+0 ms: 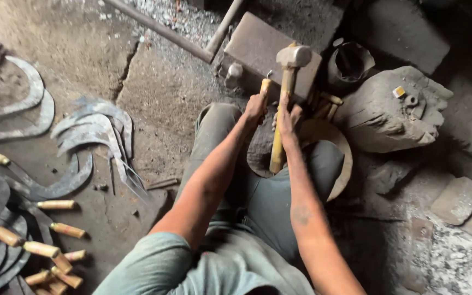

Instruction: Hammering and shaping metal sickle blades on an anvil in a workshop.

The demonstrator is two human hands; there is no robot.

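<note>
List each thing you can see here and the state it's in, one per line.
Left hand: closed around a wooden handle.
Right hand: gripping the hammer shaft.
Hammer: upright, head above the metal block.
Metal block: lying flat on the ground.
Curved blade: resting across the person's lap.
Bare blades: piled on the floor, no handles.
Handled sickles: heaped at the left.
Dark pot: upright, open.

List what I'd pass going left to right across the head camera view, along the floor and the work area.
Finished sickles with wooden handles → bare sickle blades → left hand gripping a wooden handle → right hand on the hammer → dark metal pot → big grey stone block → flat stone.
</note>
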